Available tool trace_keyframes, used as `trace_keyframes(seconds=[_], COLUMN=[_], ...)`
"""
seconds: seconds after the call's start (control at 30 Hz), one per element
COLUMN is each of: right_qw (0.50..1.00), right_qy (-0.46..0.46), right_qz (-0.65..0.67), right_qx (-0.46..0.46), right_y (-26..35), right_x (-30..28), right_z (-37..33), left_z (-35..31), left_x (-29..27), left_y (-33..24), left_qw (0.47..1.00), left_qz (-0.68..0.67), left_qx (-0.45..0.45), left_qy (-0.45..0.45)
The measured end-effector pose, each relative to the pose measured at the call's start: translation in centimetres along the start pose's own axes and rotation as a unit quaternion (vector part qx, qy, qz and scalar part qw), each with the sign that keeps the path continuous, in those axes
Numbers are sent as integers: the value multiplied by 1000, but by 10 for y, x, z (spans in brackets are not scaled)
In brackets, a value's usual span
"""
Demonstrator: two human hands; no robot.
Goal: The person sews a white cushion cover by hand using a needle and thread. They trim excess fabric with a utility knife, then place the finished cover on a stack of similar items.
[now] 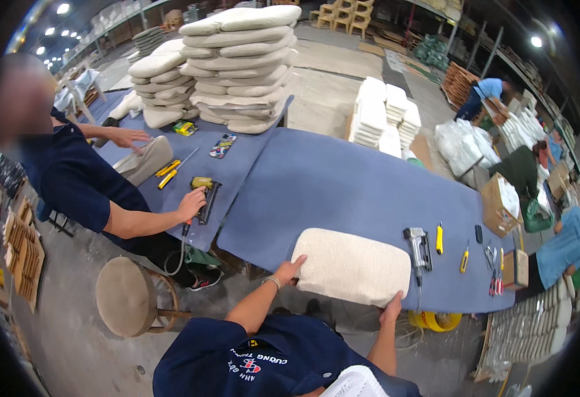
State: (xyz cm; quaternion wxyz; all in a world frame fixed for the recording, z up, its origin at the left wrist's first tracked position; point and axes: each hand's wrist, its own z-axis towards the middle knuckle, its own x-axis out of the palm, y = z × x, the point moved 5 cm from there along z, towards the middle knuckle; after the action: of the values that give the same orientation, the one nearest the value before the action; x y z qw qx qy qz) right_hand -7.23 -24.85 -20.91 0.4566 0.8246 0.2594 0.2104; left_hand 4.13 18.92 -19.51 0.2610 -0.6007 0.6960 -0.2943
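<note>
A cream, fabric-covered cushion [353, 266] with rounded corners lies at the near edge of the blue-covered table [343, 182], partly overhanging it. My left hand [290, 270] grips its left edge, fingers hidden underneath. At its lower right corner, my right hand [390, 309] is closed on the edge in the same way. Just right of the cushion lies a silver staple gun [420, 250] with a hose. Beyond that are a yellow utility knife [439, 238] and a yellow-handled screwdriver [464, 258].
Scissors with red handles [498, 283] lie near a small box [516, 269] at the right. On the left, a co-worker's hand [192, 202] holds a yellow-and-black staple gun [205, 198]. Stacked cushions [240, 69] rise at the back left; a round stool [128, 296] stands below.
</note>
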Motion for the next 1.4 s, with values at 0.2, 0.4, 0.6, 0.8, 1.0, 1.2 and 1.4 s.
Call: trace_keyframes(seconds=[0.2,0.4,0.6,0.8,1.0,1.2,1.4], right_qw=[999,993,982,975,948,922,917], right_qy=[-1,57,186,175,244,306,343], right_qz=[50,99,25,-128,-180,-213,-184], right_qx=[-3,34,-21,-45,-91,-100,-83], right_y=[-22,6,88,114,114,102,99], right_x=[-15,25,97,168,212,258,268], right_z=[-25,-70,-134,-203,-209,-198,-186], left_z=[-45,-80,-114,-112,-106,-85,-94], left_x=[30,50,72,87,88,51,-2], left_y=[-35,-44,-91,-96,-85,-84,-102], left_qw=[996,992,974,947,909,943,961], left_qz=[-7,-74,-170,-254,-353,-258,117], left_qx=[66,-7,-18,-60,-112,-52,233], left_qy=[54,101,152,186,191,206,-90])
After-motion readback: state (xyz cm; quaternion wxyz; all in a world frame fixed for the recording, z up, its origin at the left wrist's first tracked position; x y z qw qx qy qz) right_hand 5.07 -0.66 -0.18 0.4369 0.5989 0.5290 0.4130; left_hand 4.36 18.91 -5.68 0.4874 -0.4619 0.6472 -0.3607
